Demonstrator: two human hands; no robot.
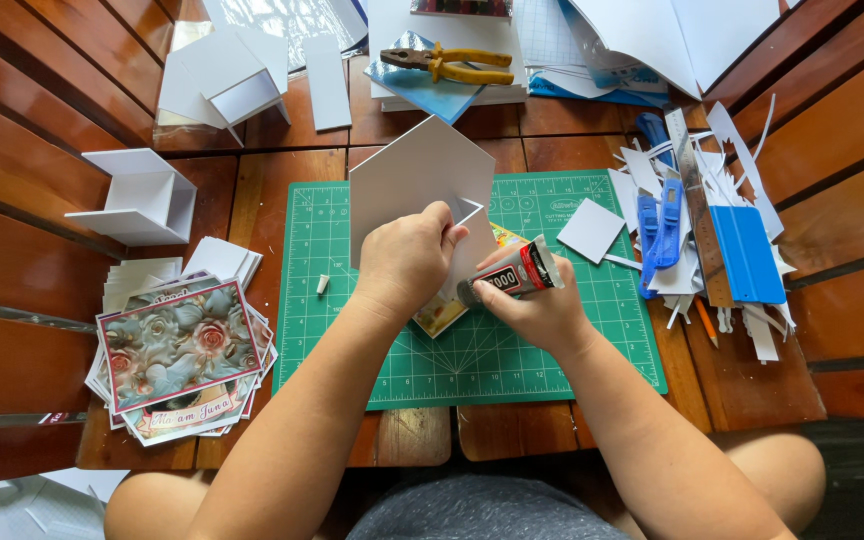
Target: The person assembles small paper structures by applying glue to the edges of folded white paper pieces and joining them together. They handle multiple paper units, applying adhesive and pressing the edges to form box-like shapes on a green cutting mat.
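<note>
around my green cutting mat i count these. on it: one white house-shaped board in my left hand, one glue tube in my right hand, one loose white square and one small white cap. left of the mat: one stack of flowered cards and one open white box piece. beyond the mat's far edge: one pair of yellow-handled pliers and one more white folded piece. right of the mat: one metal ruler, one blue scraper, and paper strips too many to count.
</note>
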